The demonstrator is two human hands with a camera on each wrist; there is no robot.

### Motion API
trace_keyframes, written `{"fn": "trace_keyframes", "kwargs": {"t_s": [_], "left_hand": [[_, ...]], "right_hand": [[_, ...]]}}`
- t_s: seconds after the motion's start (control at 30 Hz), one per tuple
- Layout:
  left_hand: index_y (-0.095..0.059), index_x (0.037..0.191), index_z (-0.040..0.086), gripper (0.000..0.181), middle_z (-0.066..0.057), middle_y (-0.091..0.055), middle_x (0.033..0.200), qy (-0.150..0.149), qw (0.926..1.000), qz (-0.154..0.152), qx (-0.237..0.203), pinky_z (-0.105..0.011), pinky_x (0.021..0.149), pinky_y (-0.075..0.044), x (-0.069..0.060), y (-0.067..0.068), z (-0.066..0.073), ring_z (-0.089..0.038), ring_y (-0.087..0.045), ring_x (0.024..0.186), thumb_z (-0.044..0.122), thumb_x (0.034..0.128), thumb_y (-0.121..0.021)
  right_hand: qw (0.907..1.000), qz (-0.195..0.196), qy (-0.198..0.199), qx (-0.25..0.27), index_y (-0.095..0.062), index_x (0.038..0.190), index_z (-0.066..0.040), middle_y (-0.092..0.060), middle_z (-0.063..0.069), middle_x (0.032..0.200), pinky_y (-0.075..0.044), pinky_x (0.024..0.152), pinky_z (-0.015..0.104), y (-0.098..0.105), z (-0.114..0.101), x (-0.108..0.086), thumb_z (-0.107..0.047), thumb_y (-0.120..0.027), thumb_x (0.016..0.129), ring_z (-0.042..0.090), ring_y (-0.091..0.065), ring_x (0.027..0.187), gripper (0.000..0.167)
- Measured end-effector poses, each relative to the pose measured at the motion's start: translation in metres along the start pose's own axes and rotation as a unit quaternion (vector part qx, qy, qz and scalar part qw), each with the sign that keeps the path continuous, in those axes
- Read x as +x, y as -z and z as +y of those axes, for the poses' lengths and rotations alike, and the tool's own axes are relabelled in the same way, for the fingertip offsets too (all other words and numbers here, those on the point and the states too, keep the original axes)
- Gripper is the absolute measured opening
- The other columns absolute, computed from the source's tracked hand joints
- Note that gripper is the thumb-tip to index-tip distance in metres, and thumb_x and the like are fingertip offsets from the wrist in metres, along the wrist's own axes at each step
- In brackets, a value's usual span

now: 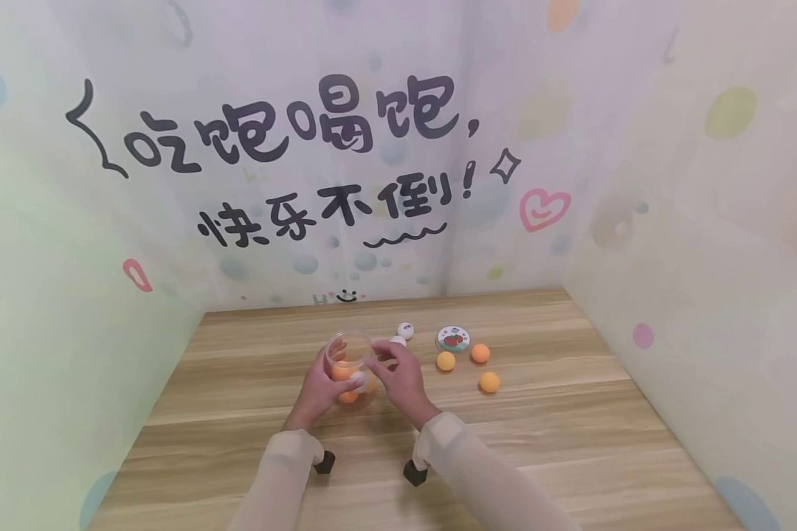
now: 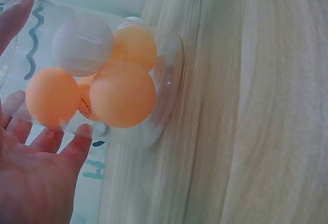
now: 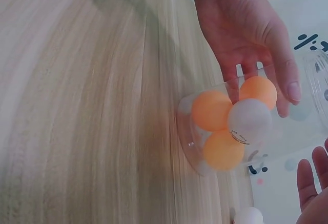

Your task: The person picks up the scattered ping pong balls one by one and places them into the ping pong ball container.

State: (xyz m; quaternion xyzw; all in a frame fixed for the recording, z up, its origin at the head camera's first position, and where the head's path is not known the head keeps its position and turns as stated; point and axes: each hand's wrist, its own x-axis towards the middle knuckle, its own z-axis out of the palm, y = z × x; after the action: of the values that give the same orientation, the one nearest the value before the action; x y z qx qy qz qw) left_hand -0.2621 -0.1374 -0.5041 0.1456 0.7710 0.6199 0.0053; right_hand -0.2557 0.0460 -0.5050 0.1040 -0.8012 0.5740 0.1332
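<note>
A clear jar [image 1: 349, 348] stands on the wooden table with several orange balls [image 2: 123, 95] and a white ball [image 3: 249, 121] inside. My left hand [image 1: 317, 389] grips its left side, thumb across the front and fingers round the far side; in the left wrist view the palm of the left hand [image 2: 38, 180] faces the clear wall. On the right side of the jar is my right hand [image 1: 404, 380], its fingers loosely extended and spread beside the wall near the rim. In the right wrist view the right hand [image 3: 251, 39] has its thumb over the jar's side; exact contact is unclear.
Two white balls, one [image 1: 406, 330] farther back, lie just beyond my right hand. A round lid [image 1: 453, 338] with a red picture lies to the right, near three loose orange balls [image 1: 481, 353]. Printed walls stand behind and beside the table [image 1: 558, 428].
</note>
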Motion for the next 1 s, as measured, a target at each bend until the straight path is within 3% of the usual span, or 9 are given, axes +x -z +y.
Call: {"fn": "trace_keyframes", "kwargs": {"t_s": [0.37, 0.6, 0.77, 1.0], "left_hand": [[-0.030, 0.148, -0.002, 0.087, -0.022, -0.038, 0.149, 0.006, 1.0000, 0.002, -0.003, -0.047, 0.107, -0.037, 0.000, 0.000, -0.001, -0.040, -0.036, 0.136, 0.002, 0.0768, -0.081], [-0.031, 0.147, 0.000, 0.087, -0.021, -0.038, 0.149, 0.010, 0.9999, 0.006, -0.006, -0.048, 0.108, -0.035, 0.000, -0.001, 0.001, -0.040, -0.036, 0.136, 0.000, 0.0759, -0.081], [-0.033, 0.147, 0.002, 0.087, -0.021, -0.039, 0.148, 0.007, 0.9999, 0.009, -0.001, -0.047, 0.108, -0.036, 0.000, -0.001, 0.001, -0.039, -0.038, 0.135, 0.001, 0.0751, -0.082], [-0.033, 0.147, 0.001, 0.087, -0.021, -0.040, 0.148, 0.009, 0.9998, 0.015, 0.008, -0.047, 0.108, -0.036, 0.000, -0.002, 0.000, -0.039, -0.039, 0.134, -0.001, 0.0749, -0.081]], "right_hand": [[0.9999, 0.010, -0.001, 0.004, -0.066, 0.115, -0.010, -0.067, 0.004, 0.109, -0.053, 0.077, 0.031, 0.000, 0.010, -0.002, -0.020, -0.072, 0.089, 0.022, -0.062, 0.098, 0.028], [0.9994, -0.002, -0.034, 0.008, -0.065, 0.119, -0.007, -0.066, 0.010, 0.115, -0.053, 0.080, 0.036, 0.003, 0.018, -0.003, -0.022, -0.070, 0.091, 0.021, -0.061, 0.100, 0.032], [0.9984, -0.002, -0.056, -0.009, -0.066, 0.117, -0.012, -0.065, 0.007, 0.116, -0.052, 0.081, 0.034, 0.004, 0.027, -0.004, -0.020, -0.070, 0.091, 0.020, -0.060, 0.101, 0.028], [0.9986, 0.006, -0.049, -0.019, -0.066, 0.115, -0.009, -0.065, 0.010, 0.116, -0.053, 0.079, 0.035, 0.010, 0.039, -0.006, -0.013, -0.071, 0.089, 0.023, -0.060, 0.099, 0.026]]}}
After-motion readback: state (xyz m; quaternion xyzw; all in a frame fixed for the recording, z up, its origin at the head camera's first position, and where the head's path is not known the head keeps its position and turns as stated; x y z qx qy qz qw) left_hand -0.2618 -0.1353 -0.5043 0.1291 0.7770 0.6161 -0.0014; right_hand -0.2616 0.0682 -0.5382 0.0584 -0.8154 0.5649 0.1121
